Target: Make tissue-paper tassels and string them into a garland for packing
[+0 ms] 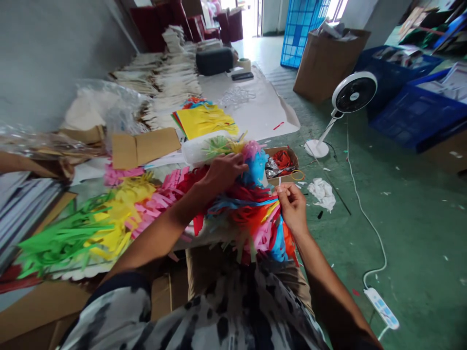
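My left hand (222, 172) presses down and grips the top of a bulky bundle of multicoloured fringed paper (251, 218) in red, blue, pink and orange. My right hand (294, 209) sits at the bundle's right side, pinching a thin white strip (279, 181) between thumb and fingers. Just beyond it stands a small cardboard box (279, 151) holding red and silver scraps, with a yellow rubber band (297, 175) at its edge. To the left, fringed green, yellow and pink paper (109, 223) lies spread on the table.
A co-worker's forearm (22, 164) enters at the left edge, beside stacked sheets (22, 214). Piled paper goods (171, 73) and a clear plastic bag (109, 104) lie farther along the table. On the green floor stand a white fan (352, 95), a power strip (381, 307) and blue crates (419, 116).
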A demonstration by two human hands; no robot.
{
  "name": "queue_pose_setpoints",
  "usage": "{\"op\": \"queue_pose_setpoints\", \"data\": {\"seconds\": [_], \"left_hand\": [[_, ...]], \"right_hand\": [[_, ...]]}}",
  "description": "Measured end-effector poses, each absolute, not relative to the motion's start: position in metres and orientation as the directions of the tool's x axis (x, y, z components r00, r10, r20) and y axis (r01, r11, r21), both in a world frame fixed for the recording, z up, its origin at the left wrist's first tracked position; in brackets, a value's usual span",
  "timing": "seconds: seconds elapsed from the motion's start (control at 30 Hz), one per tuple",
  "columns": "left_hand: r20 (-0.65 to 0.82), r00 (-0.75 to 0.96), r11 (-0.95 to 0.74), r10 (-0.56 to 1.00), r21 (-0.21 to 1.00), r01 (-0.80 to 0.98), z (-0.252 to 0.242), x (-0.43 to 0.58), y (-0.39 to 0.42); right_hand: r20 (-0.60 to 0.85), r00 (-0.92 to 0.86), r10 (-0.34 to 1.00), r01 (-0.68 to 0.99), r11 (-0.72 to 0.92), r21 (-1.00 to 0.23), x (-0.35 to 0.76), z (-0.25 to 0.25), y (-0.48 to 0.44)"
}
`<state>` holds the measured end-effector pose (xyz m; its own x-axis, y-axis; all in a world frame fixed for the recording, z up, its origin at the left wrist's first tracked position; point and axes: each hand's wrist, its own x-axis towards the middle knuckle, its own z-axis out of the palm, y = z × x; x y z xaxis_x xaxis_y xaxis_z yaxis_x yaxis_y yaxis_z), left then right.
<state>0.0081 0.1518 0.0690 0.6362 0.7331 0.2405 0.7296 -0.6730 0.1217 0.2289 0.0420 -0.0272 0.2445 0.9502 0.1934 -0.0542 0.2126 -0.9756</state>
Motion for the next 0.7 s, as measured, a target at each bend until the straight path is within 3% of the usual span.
{"op": "queue_pose_setpoints", "data": {"seconds": [0.23,0.33,0.43,0.53,0.7], "left_hand": [[0.338,0.705,-0.782,0.623,0.289,0.552,0.061,0.020,0.173],[0.481,0.537,-0.715,0.693,0.560,0.419,0.069,0.023,0.172],[0.497,0.255,-0.534,0.829,0.840,0.097,0.080,0.028,0.169],[0.469,0.163,-0.464,0.868,0.883,-0.069,0.091,0.032,0.168],[0.532,0.291,-0.585,0.795,0.799,0.138,0.105,0.022,0.177]], "right_hand": [[0.191,0.233,0.953,-0.057,0.209,-0.976,0.228,-0.027,0.043],[0.196,0.232,0.953,-0.062,0.216,-0.974,0.228,-0.026,0.043],[0.197,0.229,0.953,-0.062,0.216,-0.974,0.228,-0.026,0.043],[0.198,0.223,0.955,-0.059,0.216,-0.975,0.228,-0.026,0.043],[0.205,0.228,0.952,-0.051,0.222,-0.974,0.228,-0.023,0.042]]}}
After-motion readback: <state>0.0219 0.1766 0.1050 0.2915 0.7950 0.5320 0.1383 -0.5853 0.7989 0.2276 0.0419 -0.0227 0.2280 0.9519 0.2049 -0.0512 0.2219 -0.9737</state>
